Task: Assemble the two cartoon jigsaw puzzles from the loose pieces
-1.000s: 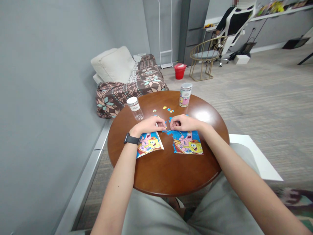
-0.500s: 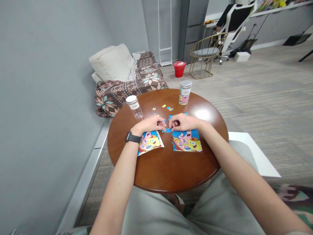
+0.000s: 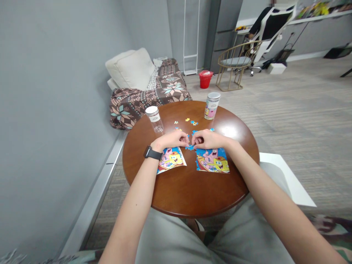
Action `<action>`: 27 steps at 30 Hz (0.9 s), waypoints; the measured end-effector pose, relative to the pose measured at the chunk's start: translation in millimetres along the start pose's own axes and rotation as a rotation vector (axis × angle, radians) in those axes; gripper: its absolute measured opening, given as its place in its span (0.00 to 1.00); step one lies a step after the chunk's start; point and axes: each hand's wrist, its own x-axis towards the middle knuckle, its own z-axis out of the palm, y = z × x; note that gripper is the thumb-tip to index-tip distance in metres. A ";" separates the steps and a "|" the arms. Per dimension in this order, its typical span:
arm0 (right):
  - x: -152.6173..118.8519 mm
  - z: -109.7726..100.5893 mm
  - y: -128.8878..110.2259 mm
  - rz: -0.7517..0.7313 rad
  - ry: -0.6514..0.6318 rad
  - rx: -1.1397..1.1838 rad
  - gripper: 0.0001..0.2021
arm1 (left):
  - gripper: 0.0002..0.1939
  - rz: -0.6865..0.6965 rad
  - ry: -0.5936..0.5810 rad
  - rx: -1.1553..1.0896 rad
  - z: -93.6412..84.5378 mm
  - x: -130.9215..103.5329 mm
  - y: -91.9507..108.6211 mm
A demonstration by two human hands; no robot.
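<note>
My left hand point(image 3: 176, 139) and my right hand point(image 3: 205, 139) face each other over the round table, fingers curled into pinches. Between their fingertips lie blue jigsaw puzzle pieces point(image 3: 189, 147), which both hands appear to grip. Below my right hand is a cartoon picture point(image 3: 213, 160), with blue pieces along its left edge. A similar picture sheet point(image 3: 172, 158) lies under my left wrist, partly covered by it. Loose yellow and blue pieces point(image 3: 194, 123) are scattered beyond my hands, and some are hidden behind my fingers.
A clear jar with a white lid point(image 3: 154, 119) stands at the table's far left. A printed jar point(image 3: 212, 106) stands at the far right. Past the brown table point(image 3: 187, 194) are a blanket-covered seat point(image 3: 154, 99), a red bin point(image 3: 205, 79) and a person in an office chair.
The whole view has shifted slightly, so everything sits a little further right. My hands keep nearly the same pose over the pieces.
</note>
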 end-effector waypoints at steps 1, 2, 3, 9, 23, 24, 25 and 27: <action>0.5 0.7 0.4 0.006 0.008 -0.006 0.08 | 0.09 0.003 -0.001 0.001 0.3 0.2 -0.3; 1.0 1.5 0.8 0.009 0.015 -0.010 0.08 | 0.09 0.005 -0.001 0.005 0.5 0.2 -0.4; 1.5 2.2 1.3 0.011 0.019 -0.013 0.09 | 0.09 0.005 -0.001 0.010 0.7 0.1 -0.4; 2.6 4.3 2.6 0.004 0.013 -0.023 0.11 | 0.08 -0.028 -0.012 0.039 1.3 0.0 0.0; 1.7 4.3 -1.8 -0.026 -0.038 0.031 0.10 | 0.09 -0.014 -0.014 0.026 -0.3 -2.8 3.0; 1.4 3.9 -2.7 -0.029 -0.038 0.030 0.10 | 0.10 -0.015 -0.012 0.024 0.1 -2.6 2.8; 0.9 3.3 -3.5 -0.031 -0.036 0.031 0.10 | 0.10 -0.016 -0.010 0.022 0.5 -2.5 2.6; -0.9 0.8 -3.9 -0.029 -0.030 0.041 0.12 | 0.10 -0.017 -0.006 0.017 1.4 -2.2 2.3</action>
